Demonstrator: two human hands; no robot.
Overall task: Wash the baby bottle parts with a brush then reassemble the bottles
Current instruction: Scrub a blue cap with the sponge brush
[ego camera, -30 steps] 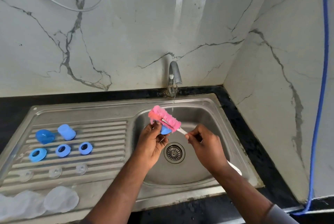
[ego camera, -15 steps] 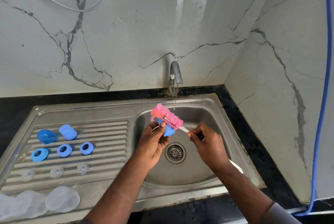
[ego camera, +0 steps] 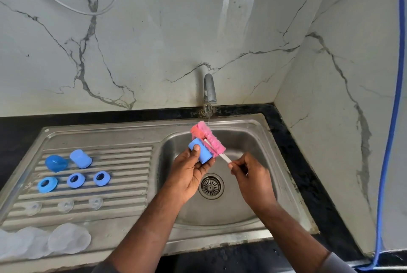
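The left hand (ego camera: pixel 189 173) curls its grip round a blue bottle cap (ego camera: pixel 201 151) over the sink basin (ego camera: pixel 242 140). The right hand (ego camera: pixel 251 173) pinches the pink bottle brush (ego camera: pixel 208 138) by its white handle. The brush head lies just above the cap, slanting up and away from the right grip.

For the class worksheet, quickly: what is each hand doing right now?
Left hand: closed round the blue bottle cap.
Right hand: pinching the white handle of the pink bottle brush.
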